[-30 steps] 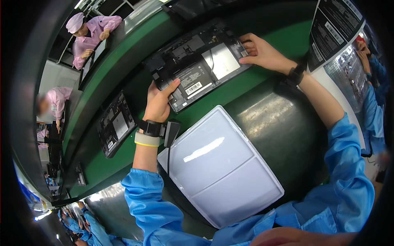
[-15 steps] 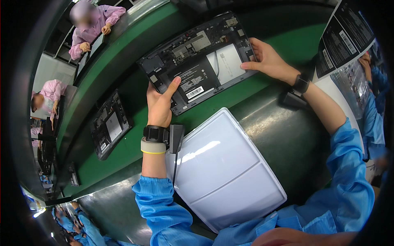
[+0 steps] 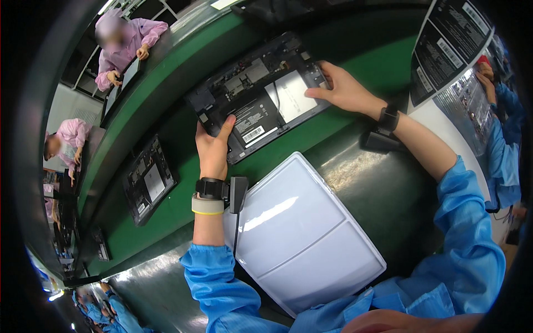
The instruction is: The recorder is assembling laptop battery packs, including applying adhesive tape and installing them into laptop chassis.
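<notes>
Two bare hands, one opened device (image 3: 255, 102) grasped between them. Left hand (image 3: 212, 150): thumb laid over the near left corner, other fingers hidden beneath. Right hand (image 3: 355, 91): thumb pressed on the inner face, remaining fingers curled at the right end.

Change noted: half a second earlier the right thumb met only the edge of the pale panel (image 3: 291, 95); now it overlapped that panel. The device also looked smaller than before and showed itself less squarely to the camera; both hands had kept their hold.

Position: just beyond the upper corner of the white tray (image 3: 311, 233), apart from it; whether raised or resting could not be told. Orientation: open interior upward, side with the black battery (image 3: 255, 119) toward the tray, circuit side away. Long axis: lower left to upper right, roughly along the tray's short sides.

One black wristband (image 3: 211, 188), left wrist, beside the tray's left edge, with one beige strap (image 3: 208, 206) below. One similar open chassis (image 3: 150, 178), left of the tray on the green mat (image 3: 119, 236). One dark label sheet (image 3: 447, 53), to the tray's upper right. One co-worker in pink (image 3: 130, 41), far beyond the tray's upper left.
</notes>
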`<control>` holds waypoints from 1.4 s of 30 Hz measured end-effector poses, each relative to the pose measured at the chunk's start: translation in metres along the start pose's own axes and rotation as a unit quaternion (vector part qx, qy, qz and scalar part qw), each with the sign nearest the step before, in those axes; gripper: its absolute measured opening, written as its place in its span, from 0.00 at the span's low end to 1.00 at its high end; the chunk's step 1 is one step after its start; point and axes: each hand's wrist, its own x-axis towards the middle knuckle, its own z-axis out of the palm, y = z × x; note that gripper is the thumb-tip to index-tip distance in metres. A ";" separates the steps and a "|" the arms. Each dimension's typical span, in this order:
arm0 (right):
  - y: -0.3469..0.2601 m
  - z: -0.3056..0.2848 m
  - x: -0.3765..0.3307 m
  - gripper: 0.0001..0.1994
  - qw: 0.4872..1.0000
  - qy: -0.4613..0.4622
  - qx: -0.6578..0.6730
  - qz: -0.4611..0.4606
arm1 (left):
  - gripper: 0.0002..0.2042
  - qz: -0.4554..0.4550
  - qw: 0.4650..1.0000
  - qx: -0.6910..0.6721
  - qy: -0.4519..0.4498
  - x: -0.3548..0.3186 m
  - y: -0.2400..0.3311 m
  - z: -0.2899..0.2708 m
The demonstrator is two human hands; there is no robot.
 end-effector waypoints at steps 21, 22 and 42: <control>-0.017 0.037 -0.016 0.40 0.843 -0.129 -0.430 -0.295 | 0.40 0.225 0.721 0.617 -0.220 -0.023 0.004 0.052; -0.015 0.033 -0.012 0.39 0.847 -0.144 -0.417 -0.298 | 0.39 0.220 0.718 0.624 -0.215 -0.023 0.004 0.053; -0.009 0.037 -0.005 0.39 0.812 -0.144 -0.522 -0.217 | 0.49 0.097 0.704 0.687 -0.154 -0.020 0.006 0.041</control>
